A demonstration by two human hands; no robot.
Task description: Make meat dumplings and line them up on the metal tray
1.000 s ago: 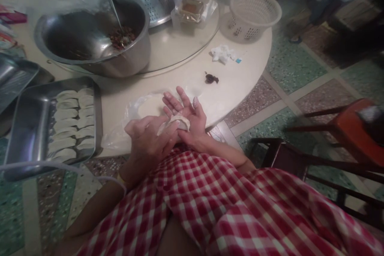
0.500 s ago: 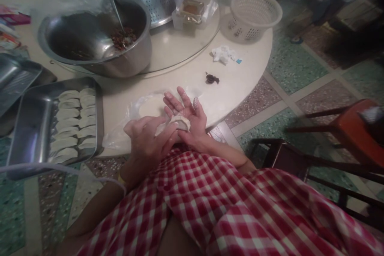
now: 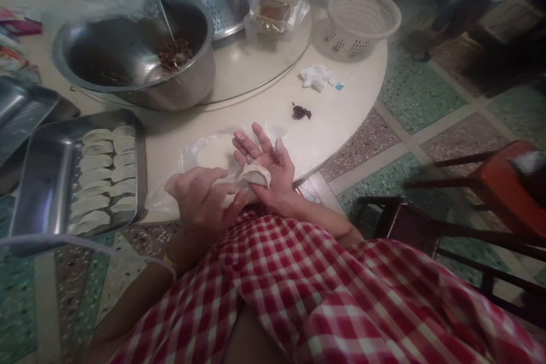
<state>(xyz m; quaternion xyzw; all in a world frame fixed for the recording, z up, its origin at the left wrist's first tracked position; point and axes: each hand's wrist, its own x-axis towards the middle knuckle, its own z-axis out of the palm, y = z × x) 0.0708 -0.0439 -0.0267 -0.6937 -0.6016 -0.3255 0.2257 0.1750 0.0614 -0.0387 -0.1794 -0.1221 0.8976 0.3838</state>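
Dumpling (image 3: 257,175) observed resting on upturned right hand (image 3: 275,173), fingers spread; left hand (image 3: 200,198) close beside, fingers loosely bent, parted. I note metal tray (image 3: 50,182) leftward.

A pale crescent dough dumpling (image 3: 256,175) lies on the bare right hand (image 3: 277,179), well right of a rectangular grey steel tray (image 3: 49,182), which sits before a round grey steel bowl (image 3: 183,90).

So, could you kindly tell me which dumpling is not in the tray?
The dumpling resting on the upturned right hand; the other visible dumplings lie in two columns inside the metal tray.
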